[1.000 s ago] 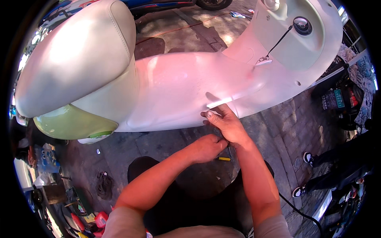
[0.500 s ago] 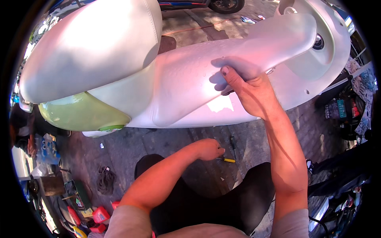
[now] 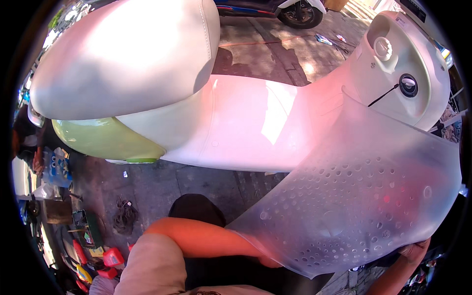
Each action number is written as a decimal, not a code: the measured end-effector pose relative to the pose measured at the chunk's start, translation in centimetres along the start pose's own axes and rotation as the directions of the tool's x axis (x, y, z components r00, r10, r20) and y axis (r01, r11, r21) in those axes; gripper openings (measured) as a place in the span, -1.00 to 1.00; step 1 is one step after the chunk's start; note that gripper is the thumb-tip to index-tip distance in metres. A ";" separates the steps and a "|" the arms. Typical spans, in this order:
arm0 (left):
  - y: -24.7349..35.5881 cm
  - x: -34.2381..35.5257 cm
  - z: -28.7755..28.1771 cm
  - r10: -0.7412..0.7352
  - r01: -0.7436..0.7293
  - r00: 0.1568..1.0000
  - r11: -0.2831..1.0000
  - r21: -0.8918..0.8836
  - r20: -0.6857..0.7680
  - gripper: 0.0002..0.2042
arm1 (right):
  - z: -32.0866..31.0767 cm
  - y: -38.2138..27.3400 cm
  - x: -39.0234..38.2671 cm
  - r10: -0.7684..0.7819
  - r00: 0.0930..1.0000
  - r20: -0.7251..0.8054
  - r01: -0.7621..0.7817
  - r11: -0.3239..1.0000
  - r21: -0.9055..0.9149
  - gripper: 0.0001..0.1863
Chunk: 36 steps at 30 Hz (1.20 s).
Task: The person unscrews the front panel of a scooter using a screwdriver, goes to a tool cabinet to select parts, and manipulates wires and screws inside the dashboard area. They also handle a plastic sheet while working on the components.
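Observation:
A translucent floor mat [image 3: 344, 196] with raised round dots hangs tilted over the front right of a white scooter [image 3: 241, 118]. My right hand [image 3: 415, 250] grips the mat's near edge at the lower right; part of the fingers is behind it. My left hand [image 3: 269, 262] is low, beside the mat's near left corner. Its fingers are hidden, and whether it touches the mat does not show. The scooter's pale footboard lies bare in front of the seat [image 3: 123, 59]. A black lock [image 3: 409, 85] with a thin black cord sits on the front panel.
Another scooter's wheel [image 3: 301, 14] stands beyond. At the left lie a bundle of dark cord [image 3: 125, 216], a green toolbox [image 3: 87, 228], red bottles [image 3: 113, 256] and a blue plastic pack [image 3: 58, 167]. A person's arm [image 3: 38, 160] shows at the far left.
My right hand has lifted the mat off the footboard and drawn it right and toward me. My left hand has moved lower and to the right, partly behind the mat.

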<state>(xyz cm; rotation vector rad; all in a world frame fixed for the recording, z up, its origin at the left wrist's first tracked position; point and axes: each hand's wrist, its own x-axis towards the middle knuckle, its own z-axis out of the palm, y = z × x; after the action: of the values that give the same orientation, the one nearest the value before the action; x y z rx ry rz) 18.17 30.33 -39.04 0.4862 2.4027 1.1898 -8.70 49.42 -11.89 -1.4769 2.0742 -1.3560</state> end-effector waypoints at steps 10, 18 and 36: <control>4.3 5.0 2.8 0.174 -0.191 0.871 0.982 -0.008 0.459 -0.51 | -15.2 4.6 -6.3 0.321 0.940 -0.112 -0.294 0.934 0.203 -0.08; 5.3 7.6 0.3 0.356 -0.227 0.773 0.928 -0.295 0.525 -0.48 | -32.8 16.1 -21.7 0.259 0.904 -0.341 -0.332 0.927 -0.175 -0.23; -1.6 7.9 -5.2 -0.209 0.262 0.960 0.907 -0.329 0.189 -0.45 | 11.2 32.5 -2.4 0.723 0.659 0.209 0.006 0.273 -0.962 -0.79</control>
<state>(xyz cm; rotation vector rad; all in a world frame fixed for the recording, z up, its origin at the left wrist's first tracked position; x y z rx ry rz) 8.64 29.71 -39.14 0.1576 1.9938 1.3780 -19.90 47.02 -44.36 -1.1890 2.4418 0.7221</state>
